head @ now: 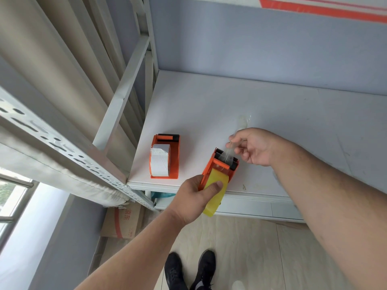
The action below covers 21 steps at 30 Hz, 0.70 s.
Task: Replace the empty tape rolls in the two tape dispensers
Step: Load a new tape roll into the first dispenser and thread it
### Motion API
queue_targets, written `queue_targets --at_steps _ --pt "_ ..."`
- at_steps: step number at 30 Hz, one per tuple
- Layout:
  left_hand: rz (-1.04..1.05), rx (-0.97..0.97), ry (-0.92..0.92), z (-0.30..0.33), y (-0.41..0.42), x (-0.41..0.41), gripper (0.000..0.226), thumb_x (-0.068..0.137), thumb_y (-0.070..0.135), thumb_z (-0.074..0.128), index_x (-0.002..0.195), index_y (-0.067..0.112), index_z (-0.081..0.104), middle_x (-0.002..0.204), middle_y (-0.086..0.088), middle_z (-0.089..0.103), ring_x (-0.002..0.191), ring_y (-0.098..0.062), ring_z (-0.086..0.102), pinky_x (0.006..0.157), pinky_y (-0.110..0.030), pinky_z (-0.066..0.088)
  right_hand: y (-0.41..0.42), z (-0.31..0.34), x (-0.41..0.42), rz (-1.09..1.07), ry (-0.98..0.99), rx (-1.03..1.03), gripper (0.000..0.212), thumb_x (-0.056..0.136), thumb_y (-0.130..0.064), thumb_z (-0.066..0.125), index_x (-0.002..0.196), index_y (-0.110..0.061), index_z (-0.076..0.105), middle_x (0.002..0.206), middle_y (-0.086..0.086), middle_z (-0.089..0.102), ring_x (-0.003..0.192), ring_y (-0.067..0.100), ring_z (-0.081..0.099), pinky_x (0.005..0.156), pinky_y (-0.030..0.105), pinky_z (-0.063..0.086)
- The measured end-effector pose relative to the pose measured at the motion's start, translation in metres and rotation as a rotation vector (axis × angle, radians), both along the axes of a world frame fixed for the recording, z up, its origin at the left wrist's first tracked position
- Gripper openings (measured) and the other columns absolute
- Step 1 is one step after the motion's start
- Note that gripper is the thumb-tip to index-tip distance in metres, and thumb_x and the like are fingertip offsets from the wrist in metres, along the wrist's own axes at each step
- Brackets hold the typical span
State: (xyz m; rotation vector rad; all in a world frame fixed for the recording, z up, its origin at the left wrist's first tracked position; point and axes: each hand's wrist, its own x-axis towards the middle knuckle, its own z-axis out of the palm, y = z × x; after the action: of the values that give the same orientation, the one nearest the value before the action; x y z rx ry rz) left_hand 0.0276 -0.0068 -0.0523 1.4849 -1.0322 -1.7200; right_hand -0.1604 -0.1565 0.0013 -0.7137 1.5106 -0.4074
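At the white shelf's point(272, 114) front edge, the left hand point(196, 197) grips an orange tape dispenser point(217, 166), partly hiding its yellow roll point(215, 191); the right hand point(254, 146) pinches a faint clear tape strip point(229, 150).

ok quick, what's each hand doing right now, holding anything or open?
Left hand: grips the orange dispenser with the yellow tape roll, thumb on the roll.
Right hand: fingers pinch the clear tape end drawn over the dispenser's cutter.

i see a pale shelf board point(272, 114) filling the right half of frame. an orange dispenser with a white roll point(164, 156) lies near its lower-left corner, and a second orange dispenser point(219, 168) sits tilted at the front edge.
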Motion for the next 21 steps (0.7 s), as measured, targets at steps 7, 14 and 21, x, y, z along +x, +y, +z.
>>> queue_targets --at_steps 7,14,21 --pt "0.007 0.050 0.050 0.005 -0.002 0.003 0.031 0.103 0.035 0.065 0.118 0.009 0.071 0.114 -0.017 0.078 0.097 -0.033 0.079 0.085 -0.037 0.065 -0.005 0.009 -0.012 0.174 -0.066 0.014 0.006 0.094 -0.011 0.066 0.089 -0.014 0.066 0.086 0.007 0.073 0.069 0.013 0.068 0.040 0.015 0.040" --pt "0.003 0.040 0.053 0.011 -0.002 0.003 0.029 0.103 0.034 0.063 0.118 0.010 0.071 0.114 -0.016 0.078 0.095 -0.029 0.079 0.077 -0.026 0.065 -0.010 0.006 -0.017 0.124 -0.074 -0.032 0.007 0.096 -0.018 0.069 0.099 -0.014 0.063 0.086 0.010 0.079 0.067 0.015 0.072 0.039 0.016 0.042" --pt "0.001 0.021 0.039 0.009 0.000 0.001 0.034 0.103 0.039 0.062 0.120 0.010 0.069 0.114 -0.016 0.077 0.098 -0.033 0.078 0.076 -0.025 0.064 -0.009 -0.014 -0.011 -0.097 -0.024 -0.186 0.007 0.095 -0.015 0.069 0.102 -0.015 0.066 0.085 0.006 0.076 0.046 0.008 0.037 0.039 0.020 0.024"
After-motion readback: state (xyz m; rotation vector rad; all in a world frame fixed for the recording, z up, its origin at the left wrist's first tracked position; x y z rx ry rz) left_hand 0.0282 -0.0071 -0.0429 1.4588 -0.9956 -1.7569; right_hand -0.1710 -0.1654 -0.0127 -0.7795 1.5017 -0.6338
